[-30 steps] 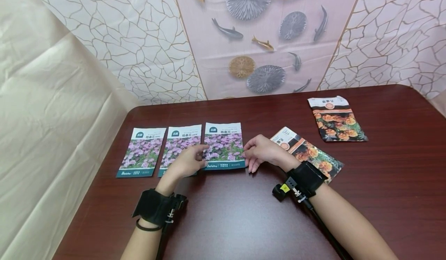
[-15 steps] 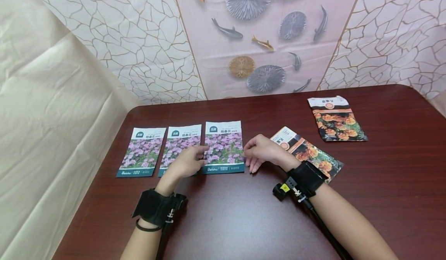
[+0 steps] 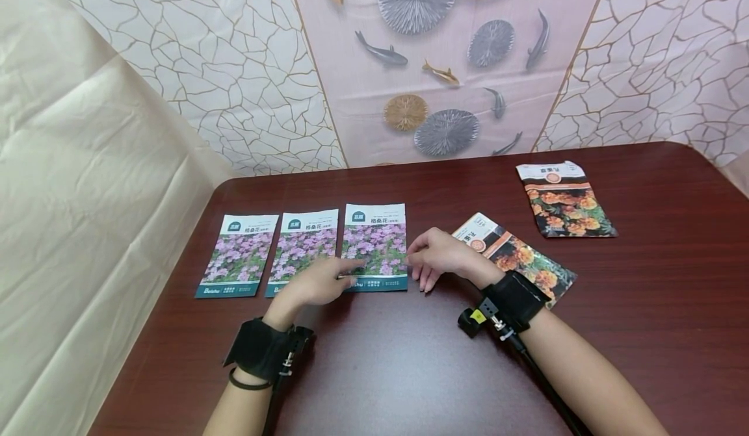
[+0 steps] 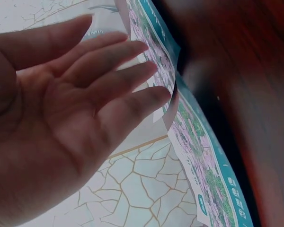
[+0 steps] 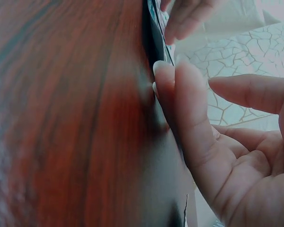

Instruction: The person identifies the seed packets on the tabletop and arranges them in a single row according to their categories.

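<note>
Left hand: fingers straight, resting flat on third purple-flower packet, near tabletop left edge. Right hand: fingers loosely extended, fingertips touching the packet's right edge.

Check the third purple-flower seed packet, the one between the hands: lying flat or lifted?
Flat, apparently. In the head view the third purple packet lies face up on the table, with the left hand resting on its lower corner.
</note>
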`<state>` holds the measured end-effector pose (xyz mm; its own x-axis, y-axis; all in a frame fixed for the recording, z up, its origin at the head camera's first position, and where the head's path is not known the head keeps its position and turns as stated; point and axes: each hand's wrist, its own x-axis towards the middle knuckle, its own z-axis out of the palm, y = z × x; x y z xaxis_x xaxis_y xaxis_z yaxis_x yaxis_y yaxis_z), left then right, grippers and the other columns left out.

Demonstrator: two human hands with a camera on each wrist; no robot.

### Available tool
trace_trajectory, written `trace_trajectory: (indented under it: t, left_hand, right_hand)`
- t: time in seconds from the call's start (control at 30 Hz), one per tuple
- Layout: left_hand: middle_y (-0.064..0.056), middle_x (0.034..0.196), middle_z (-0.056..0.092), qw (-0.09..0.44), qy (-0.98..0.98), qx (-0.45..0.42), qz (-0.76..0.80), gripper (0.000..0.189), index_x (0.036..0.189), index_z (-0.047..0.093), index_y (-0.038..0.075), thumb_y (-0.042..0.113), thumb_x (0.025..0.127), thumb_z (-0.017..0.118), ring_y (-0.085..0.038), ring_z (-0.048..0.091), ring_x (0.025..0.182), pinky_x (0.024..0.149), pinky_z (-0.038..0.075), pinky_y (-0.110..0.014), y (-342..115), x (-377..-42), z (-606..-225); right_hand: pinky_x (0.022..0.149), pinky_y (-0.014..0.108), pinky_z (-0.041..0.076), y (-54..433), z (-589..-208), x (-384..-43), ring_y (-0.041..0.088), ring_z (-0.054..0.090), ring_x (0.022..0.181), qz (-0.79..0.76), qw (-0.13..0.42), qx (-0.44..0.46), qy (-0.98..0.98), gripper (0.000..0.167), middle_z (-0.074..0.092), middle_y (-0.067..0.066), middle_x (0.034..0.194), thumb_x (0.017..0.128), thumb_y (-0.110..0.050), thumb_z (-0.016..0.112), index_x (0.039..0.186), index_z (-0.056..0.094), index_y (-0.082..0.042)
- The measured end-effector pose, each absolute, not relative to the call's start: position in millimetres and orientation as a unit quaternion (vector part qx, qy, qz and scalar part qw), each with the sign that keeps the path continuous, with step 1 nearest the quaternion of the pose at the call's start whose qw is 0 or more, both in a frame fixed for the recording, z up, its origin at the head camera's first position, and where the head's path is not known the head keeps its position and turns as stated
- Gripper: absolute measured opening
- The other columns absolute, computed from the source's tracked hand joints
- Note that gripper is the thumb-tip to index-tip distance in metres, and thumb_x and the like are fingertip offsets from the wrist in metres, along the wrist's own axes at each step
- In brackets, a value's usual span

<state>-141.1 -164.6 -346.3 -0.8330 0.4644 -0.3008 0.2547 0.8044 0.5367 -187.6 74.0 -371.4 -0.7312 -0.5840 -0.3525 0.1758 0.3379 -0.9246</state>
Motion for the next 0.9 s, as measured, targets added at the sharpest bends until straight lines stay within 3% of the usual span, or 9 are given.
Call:
trace_trajectory:
  t: [0.1, 0.13, 0.53, 0.67, 0.9]
  left_hand:
    - [-0.012, 0.125, 0.055, 0.225, 0.925, 0.203, 0.229, 0.040, 0.134, 0.046, 0.007, 0.009, 0.095, 0.049, -0.012, 0.035, 0.053, 0.072, 0.039, -0.032, -164, -141, -347]
    - [-0.011, 0.133, 0.048, 0.227, 0.925, 0.205, 0.227, 0.040, 0.134, 0.046, 0.007, 0.009, 0.095, 0.049, -0.012, 0.037, 0.056, 0.075, 0.038, -0.033, -163, -141, -347]
    - [-0.011, 0.133, 0.048, 0.231, 0.926, 0.202, 0.220, 0.040, 0.134, 0.046, 0.007, 0.009, 0.094, 0.050, -0.014, 0.035, 0.055, 0.073, 0.037, -0.033, -161, -139, -345]
    - [-0.010, 0.134, 0.047, 0.224, 0.927, 0.201, 0.225, 0.041, 0.135, 0.045, 0.008, 0.010, 0.094, 0.050, -0.015, 0.050, 0.074, 0.078, 0.040, -0.034, -161, -139, -346]
    - [-0.010, 0.136, 0.045, 0.205, 0.919, 0.224, 0.251, 0.046, 0.138, 0.040, 0.010, 0.016, 0.094, 0.052, -0.024, 0.055, 0.103, 0.092, 0.040, -0.040, -159, -136, -345]
  right_hand:
    - [0.051, 0.037, 0.054, 75, -372, -188, 0.019, 0.060, 0.048, -0.559, 0.341, -0.140, 0.743, 0.030, 0.061, 0.018, 0.069, 0.091, -0.004, 0.049, 0.113, 0.049, 0.017]
    - [0.051, 0.036, 0.054, 75, -372, -188, 0.019, 0.060, 0.048, -0.558, 0.341, -0.141, 0.743, 0.030, 0.061, 0.018, 0.069, 0.091, -0.004, 0.049, 0.113, 0.049, 0.017]
    - [0.051, 0.037, 0.054, 77, -368, -189, 0.020, 0.061, 0.049, -0.552, 0.336, -0.154, 0.747, 0.031, 0.061, 0.020, 0.071, 0.092, -0.005, 0.050, 0.115, 0.049, 0.017]
    - [0.052, 0.038, 0.054, 85, -358, -191, 0.023, 0.062, 0.053, -0.549, 0.318, -0.169, 0.754, 0.034, 0.062, 0.021, 0.075, 0.092, -0.007, 0.051, 0.117, 0.049, 0.015]
    - [0.054, 0.037, 0.053, 108, -337, -196, 0.026, 0.063, 0.060, -0.521, 0.251, -0.181, 0.796, 0.035, 0.064, 0.023, 0.080, 0.091, -0.010, 0.054, 0.118, 0.051, 0.013]
